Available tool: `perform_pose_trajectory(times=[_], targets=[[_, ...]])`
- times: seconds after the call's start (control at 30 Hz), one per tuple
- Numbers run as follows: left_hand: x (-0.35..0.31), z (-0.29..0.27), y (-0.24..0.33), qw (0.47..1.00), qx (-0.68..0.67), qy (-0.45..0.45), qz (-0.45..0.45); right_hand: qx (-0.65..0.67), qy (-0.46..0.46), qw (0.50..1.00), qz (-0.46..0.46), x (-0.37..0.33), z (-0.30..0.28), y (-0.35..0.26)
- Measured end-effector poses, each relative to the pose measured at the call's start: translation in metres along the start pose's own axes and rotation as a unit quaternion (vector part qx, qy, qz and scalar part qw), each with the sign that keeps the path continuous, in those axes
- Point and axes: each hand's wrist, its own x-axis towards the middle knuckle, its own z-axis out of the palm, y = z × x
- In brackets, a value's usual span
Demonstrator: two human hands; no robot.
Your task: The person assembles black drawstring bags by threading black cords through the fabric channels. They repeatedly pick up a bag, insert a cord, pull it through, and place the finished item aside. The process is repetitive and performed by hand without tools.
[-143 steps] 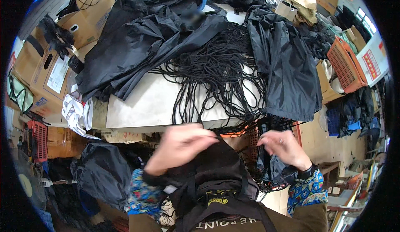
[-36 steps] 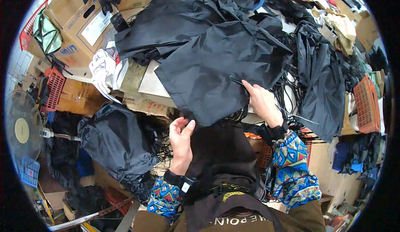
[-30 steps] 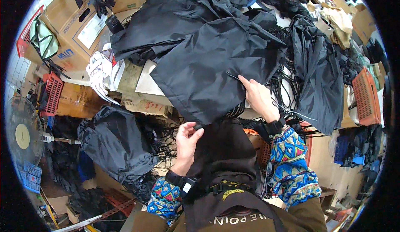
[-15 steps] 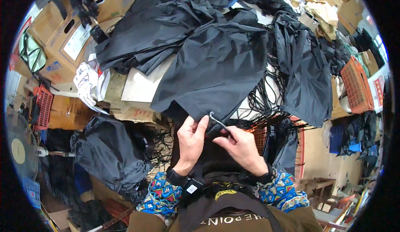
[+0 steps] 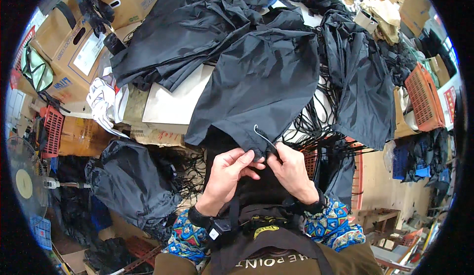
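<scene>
A piece of black fabric [image 5: 261, 72], shaped like a bag, hangs over the near edge of the work surface. My left hand [image 5: 223, 177] is closed on its near hem, pinching the cloth between thumb and fingers. Beside it, my right hand [image 5: 293, 173] is closed around a thin metal hook [image 5: 263, 135]. The hook's curved tip points up and left, lying over the cloth. My right fingertips meet the fabric's edge close to the left ones, and what else they may hold is hidden. Black cords [image 5: 316, 114] lie in a tangle just right of the cloth.
More black fabric pieces [image 5: 177, 38] are heaped at the back, another [image 5: 365, 87] to the right. A black bundle [image 5: 131, 181] sits lower left near a fan [image 5: 23, 182]. White gloves [image 5: 102, 102], cardboard boxes [image 5: 66, 52] and an orange crate [image 5: 423, 97] stand around.
My left hand has moved right and slightly down along the hem, and my right hand has drawn close to it. The hook now stands steeper, and the fabric has shifted a little right.
</scene>
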Motion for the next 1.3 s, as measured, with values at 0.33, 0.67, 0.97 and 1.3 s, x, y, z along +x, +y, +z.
perform_pose_trajectory(times=[0.33,0.67,0.97,1.3], targets=[[0.011,0.013,0.002,0.985,-0.159,0.061,-0.002,-0.092,-0.037,0.993,-0.061,-0.026,-0.041,-0.024],[0.006,0.024,-0.008,0.994,-0.048,0.079,0.053,-0.172,-0.021,0.983,-0.063,-0.019,-0.029,-0.028],[0.016,-0.013,0.051,0.969,-0.043,0.163,0.183,-0.162,-0.056,0.967,-0.188,0.009,-0.069,-0.019],[0.027,-0.015,0.045,0.963,-0.097,0.167,0.191,-0.101,-0.119,0.956,-0.249,0.047,-0.047,-0.042]])
